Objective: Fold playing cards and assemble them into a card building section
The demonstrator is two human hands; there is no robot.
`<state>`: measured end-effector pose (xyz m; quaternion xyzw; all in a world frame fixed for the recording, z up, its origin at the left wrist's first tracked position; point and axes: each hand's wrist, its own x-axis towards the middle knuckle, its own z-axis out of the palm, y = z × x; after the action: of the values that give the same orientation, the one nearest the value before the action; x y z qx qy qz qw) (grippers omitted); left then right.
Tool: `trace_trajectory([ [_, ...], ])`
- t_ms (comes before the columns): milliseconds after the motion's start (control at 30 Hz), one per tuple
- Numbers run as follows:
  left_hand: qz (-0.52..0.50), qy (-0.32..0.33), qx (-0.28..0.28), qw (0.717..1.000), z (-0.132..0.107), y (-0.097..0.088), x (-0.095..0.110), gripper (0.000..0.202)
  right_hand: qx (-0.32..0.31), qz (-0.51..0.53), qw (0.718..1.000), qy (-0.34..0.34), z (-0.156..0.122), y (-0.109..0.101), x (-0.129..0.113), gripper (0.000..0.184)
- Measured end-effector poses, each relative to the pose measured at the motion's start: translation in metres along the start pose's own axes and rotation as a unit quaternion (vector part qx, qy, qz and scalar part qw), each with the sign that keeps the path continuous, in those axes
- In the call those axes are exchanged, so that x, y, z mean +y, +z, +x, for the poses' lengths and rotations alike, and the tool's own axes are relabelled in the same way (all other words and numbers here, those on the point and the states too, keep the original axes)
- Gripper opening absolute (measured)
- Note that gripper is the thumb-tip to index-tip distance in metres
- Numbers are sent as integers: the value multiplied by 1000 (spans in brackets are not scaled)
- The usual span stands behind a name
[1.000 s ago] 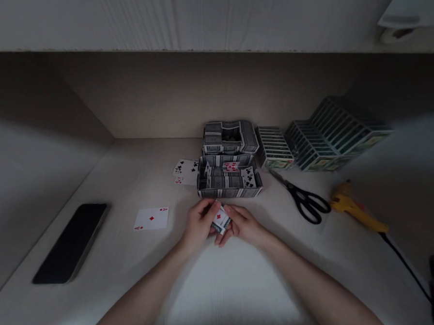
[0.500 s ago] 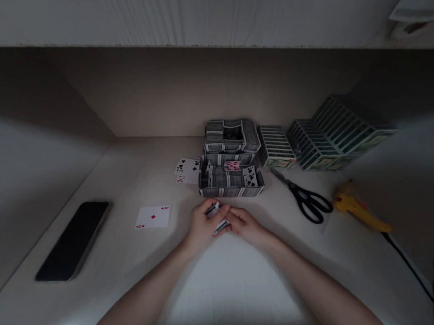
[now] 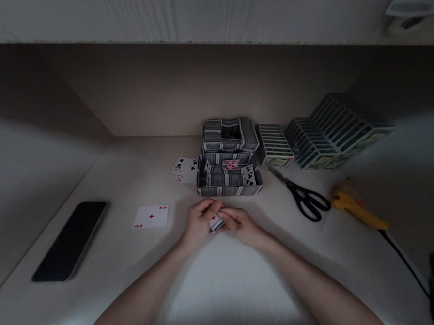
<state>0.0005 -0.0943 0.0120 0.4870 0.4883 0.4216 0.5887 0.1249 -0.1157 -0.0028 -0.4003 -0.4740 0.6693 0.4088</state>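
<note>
My left hand (image 3: pixel 199 221) and my right hand (image 3: pixel 242 224) meet over the middle of the table, thumbs close together. Between them they grip a folded playing card (image 3: pixel 216 223); a red pip and a patterned grey edge show, while my fingers cover the rest. Just beyond my hands sits an open box made of playing cards (image 3: pixel 229 191), with a few face-up cards inside. To the left of my left hand an ace of diamonds (image 3: pixel 151 217) lies flat on the table.
Behind the open box stands another card-built box (image 3: pixel 230 132). Loose cards (image 3: pixel 185 170) lie at its left. Rightward are striped card structures (image 3: pixel 276 145), black-handled scissors (image 3: pixel 306 201) and a yellow glue gun (image 3: pixel 357 208) with a cord. A phone (image 3: pixel 70 241) lies far left; a shelf edge (image 3: pixel 210 41) hangs overhead.
My fingers have shifted around the folded card; its red pip shows now and the thumbs are higher along it. The whole view has drifted slightly. Other things stay in place.
</note>
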Motion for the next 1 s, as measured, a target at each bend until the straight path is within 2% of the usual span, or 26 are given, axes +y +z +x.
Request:
trace_trajectory([
  [133, 18, 9, 6, 1000, 0, -1, -2, 28, -2, 10, 1000, 0, 0, 0, 0, 31],
  [533, 177, 119, 38, 976, -4, 1, -1, 30, -11, 117, 993, 28, 0, 1, -9, 33],
  [767, 257, 168, 32, 951, -8, -1, 1, 28, 5, 98, 995, 26, 0, 1, -4, 34],
  [1000, 317, 206, 32, 925, -5, -5, -8, 21, 3, 59, 997, 43, -1, 1, -4, 39],
])
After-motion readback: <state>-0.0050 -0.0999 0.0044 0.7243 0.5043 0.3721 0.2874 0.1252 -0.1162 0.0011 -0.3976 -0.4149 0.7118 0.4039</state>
